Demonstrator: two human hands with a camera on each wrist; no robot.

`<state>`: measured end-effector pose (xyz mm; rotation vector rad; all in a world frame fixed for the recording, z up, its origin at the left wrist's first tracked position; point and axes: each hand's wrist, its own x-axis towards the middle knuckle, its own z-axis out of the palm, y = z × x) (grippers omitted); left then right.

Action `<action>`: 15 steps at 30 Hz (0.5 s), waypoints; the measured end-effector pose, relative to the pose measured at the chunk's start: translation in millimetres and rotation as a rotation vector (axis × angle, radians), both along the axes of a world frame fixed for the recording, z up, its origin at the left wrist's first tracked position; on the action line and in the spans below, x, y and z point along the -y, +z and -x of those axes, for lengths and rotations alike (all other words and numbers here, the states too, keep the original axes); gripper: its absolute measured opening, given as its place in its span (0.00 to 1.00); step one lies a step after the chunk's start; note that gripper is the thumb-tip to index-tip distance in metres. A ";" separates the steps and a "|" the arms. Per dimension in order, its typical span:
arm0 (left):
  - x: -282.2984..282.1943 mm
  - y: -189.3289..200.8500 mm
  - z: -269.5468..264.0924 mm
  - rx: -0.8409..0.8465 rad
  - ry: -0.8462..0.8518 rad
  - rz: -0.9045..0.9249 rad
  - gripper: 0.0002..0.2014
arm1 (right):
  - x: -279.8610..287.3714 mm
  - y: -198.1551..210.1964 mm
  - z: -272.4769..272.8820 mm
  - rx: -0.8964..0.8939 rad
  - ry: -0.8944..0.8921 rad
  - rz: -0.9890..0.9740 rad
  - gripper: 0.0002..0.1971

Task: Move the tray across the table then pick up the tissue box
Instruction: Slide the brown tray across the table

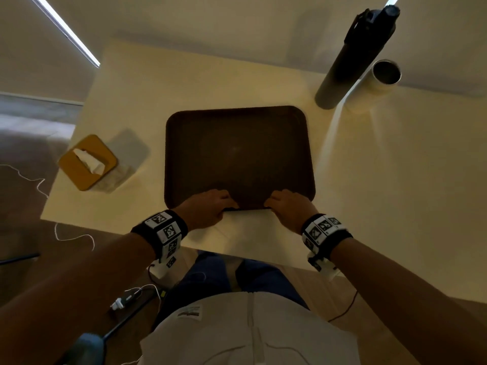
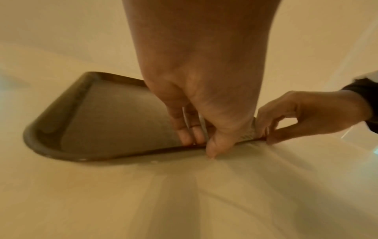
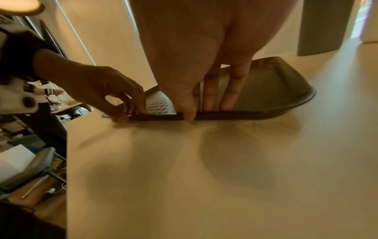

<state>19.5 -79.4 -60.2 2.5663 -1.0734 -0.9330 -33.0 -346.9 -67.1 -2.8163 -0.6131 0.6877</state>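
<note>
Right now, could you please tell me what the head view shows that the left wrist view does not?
Only the head view shows the tissue box at the table's left edge, and the dark bottle and cup at the far right. Only the left wrist view shows the left thumb outside the tray's near rim, fingers inside. Both show the tray gripped by the left hand and right hand.

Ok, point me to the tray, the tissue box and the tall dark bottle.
tray (image 1: 237,154): head view, on its bare dark floor.
tissue box (image 1: 71,167): head view, on its yellow top, left of the tissue.
tall dark bottle (image 1: 350,56): head view, mid-body, at the table's far right.
</note>
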 end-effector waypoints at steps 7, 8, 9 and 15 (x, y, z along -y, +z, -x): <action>-41.4 6.6 -48.4 0.017 0.041 -0.073 0.20 | -52.6 0.9 -17.6 0.033 -0.197 -0.107 0.14; -45.9 8.2 -56.8 0.030 0.041 -0.082 0.21 | -55.2 2.4 -21.1 0.037 -0.257 -0.122 0.13; -50.7 9.7 -65.1 0.052 0.047 -0.090 0.22 | -55.5 4.1 -23.9 0.040 -0.323 -0.130 0.13; -91.4 14.9 -100.7 0.168 0.238 -0.168 0.47 | -37.1 12.9 -22.1 0.075 -0.722 -0.065 0.36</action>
